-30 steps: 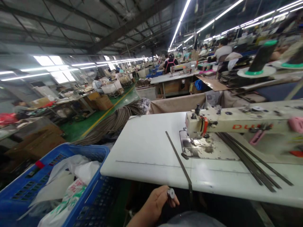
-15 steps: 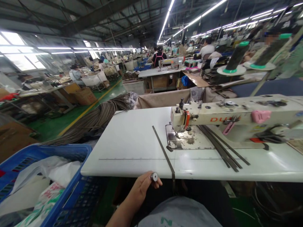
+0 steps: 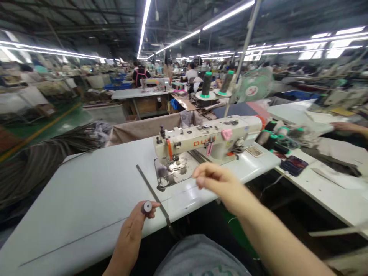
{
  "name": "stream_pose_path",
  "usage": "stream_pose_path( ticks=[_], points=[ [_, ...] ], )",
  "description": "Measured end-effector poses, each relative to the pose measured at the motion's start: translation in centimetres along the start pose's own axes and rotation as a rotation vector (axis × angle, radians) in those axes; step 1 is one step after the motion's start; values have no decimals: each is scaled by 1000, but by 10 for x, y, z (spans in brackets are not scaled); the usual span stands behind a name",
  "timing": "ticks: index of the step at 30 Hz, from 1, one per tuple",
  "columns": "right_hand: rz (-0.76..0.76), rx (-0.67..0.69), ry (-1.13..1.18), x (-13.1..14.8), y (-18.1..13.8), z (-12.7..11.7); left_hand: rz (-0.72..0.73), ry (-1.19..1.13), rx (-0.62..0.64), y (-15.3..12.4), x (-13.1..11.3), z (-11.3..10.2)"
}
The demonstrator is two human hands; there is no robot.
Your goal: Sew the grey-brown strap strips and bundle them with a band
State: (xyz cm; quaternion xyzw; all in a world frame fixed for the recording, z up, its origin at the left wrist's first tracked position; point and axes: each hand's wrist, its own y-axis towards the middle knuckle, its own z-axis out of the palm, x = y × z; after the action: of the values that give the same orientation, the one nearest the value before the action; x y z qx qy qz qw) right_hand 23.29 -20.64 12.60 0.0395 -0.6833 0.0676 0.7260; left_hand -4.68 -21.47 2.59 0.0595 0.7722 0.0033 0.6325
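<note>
My left hand (image 3: 132, 227) is closed around a small metal bobbin (image 3: 147, 207), its round end facing up, just over the front edge of the white sewing table (image 3: 97, 188). A narrow dark strip (image 3: 151, 191) lies to its right, hanging over that edge. My right hand (image 3: 220, 184) hovers in front of the sewing machine (image 3: 189, 138), thumb and fingers curled together; whatever they may hold cannot be made out. Behind it, more dark strips (image 3: 197, 156) lie under the machine arm, partly hidden by the hand.
Two dark thread cones (image 3: 206, 85) stand behind the machine beside a green fan (image 3: 254, 84). To the right, a side table holds a phone (image 3: 293, 165) and thread spools (image 3: 271, 140). Another person's hand (image 3: 343, 126) reaches in there. Bundled dark strips (image 3: 31, 172) lie at left.
The view has turned right, bringing the side table into sight and taking the blue basket out. My right hand has come up in front of the machine; my left still holds the bobbin.
</note>
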Motion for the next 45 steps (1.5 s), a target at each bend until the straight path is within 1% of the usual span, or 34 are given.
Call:
stream_pose_path(
  ticks=[2, 4, 5, 7, 9, 13, 15, 16, 20, 23, 27, 31, 37, 42, 44, 45],
  points=[
    [107, 79, 77, -19, -9, 17, 37, 99, 40, 7, -5, 7],
    [238, 148, 212, -41, -11, 38, 114, 213, 73, 13, -7, 15],
    [288, 154, 282, -50, -11, 47, 174, 271, 93, 16, -8, 19],
    [327, 101, 420, -63, -11, 57, 323, 398, 138, 20, -5, 29],
    [334, 44, 496, -68, -11, 57, 490, 547, 154, 24, -1, 38],
    [327, -39, 509, -76, -12, 47, 822, 846, 79, 30, 5, 52],
    [328, -88, 520, -81, -12, 44, 920, 928, 56, 32, 4, 56],
    [321, -110, 528, -84, -12, 43, 941, 938, 56, 33, 3, 57],
    [267, -171, 573, -90, -11, 37, 905, 865, 117, 35, 0, 60],
    [267, -145, 557, -89, -11, 33, 912, 826, 161, 37, 0, 61],
    [281, -128, 521, -89, -12, 33, 957, 808, 155, 40, 5, 65],
    [309, -163, 596, -95, -11, 35, 991, 785, 155, 43, 9, 66],
    [304, -215, 646, -100, -5, 36, 875, 653, 139, 49, 10, 66],
    [284, -260, 639, -99, -3, 37, 819, 555, 125, 55, 15, 64],
    [279, -282, 626, -99, -4, 36, 765, 516, 128, 58, 19, 63],
    [277, -292, 617, -98, -4, 36, 714, 488, 134, 60, 21, 63]
  ],
)
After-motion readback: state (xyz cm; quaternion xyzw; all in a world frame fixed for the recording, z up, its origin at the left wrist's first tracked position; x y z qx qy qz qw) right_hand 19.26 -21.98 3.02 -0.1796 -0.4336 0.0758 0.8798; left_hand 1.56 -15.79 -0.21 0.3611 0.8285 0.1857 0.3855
